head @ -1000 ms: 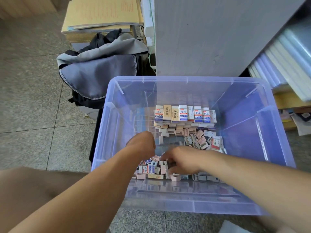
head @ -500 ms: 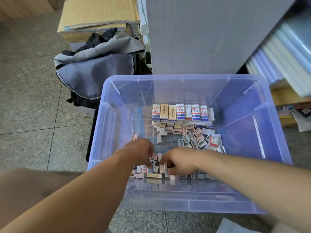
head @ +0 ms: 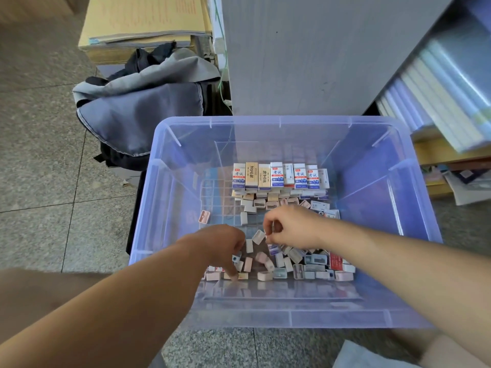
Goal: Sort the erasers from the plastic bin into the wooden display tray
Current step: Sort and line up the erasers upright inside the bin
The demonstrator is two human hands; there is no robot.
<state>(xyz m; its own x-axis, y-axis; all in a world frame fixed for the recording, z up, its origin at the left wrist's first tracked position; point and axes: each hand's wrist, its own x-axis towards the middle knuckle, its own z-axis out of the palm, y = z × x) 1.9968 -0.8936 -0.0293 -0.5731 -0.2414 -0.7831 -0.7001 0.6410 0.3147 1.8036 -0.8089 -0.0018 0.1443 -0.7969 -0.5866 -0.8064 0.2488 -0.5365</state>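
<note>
Inside the translucent blue plastic bin [head: 377, 208], the left hand [head: 225, 247] and right hand [head: 295, 229] curl over small pastel erasers [head: 314, 266], hiding whether either grips one.

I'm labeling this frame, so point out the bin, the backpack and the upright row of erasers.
Bin [head: 279, 120]: head view, far rim.
Backpack [head: 138, 112]: head view, grey front panel.
Eraser row [head: 277, 175]: head view, a middle box's label.

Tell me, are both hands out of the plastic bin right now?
No: the left hand and the right hand both reach down inside the plastic bin, among the loose erasers.
</note>
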